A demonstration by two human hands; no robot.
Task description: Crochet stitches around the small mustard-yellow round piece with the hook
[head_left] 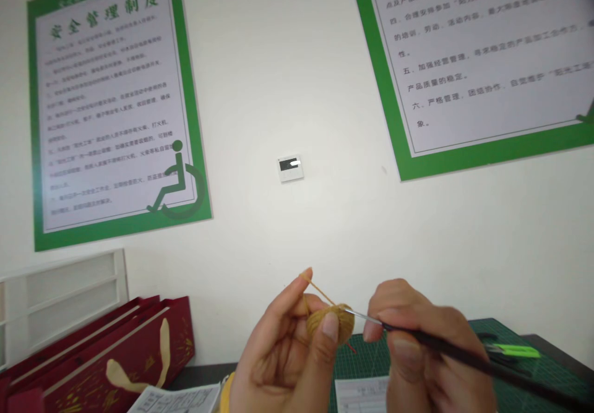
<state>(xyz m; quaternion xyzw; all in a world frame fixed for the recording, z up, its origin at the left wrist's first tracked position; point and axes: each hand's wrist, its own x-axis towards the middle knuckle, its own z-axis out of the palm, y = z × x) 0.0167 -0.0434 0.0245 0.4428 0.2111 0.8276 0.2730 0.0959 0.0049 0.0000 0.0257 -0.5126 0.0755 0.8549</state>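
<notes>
My left hand point(288, 345) pinches a small rounded mustard-coloured crochet piece point(341, 326) between its thumb and fingers. A strand of yarn point(320, 289) runs from the raised left index fingertip down to the piece. Held like a pen in my right hand point(431, 351) is a crochet hook point(445, 354) with a metal shaft and a dark handle. Its tip touches the upper edge of the piece; whether it passes through a stitch I cannot tell. A short red thread point(352, 347) sticks out below the piece.
A green cutting mat point(499, 332) lies on the dark table, with a bright green-handled tool point(515, 350) on it. Printed papers point(362, 394) lie below my hands. Dark red gift bags point(176, 332) stand at left. Green-framed posters point(195, 153) and a white panel point(291, 169) are on the wall.
</notes>
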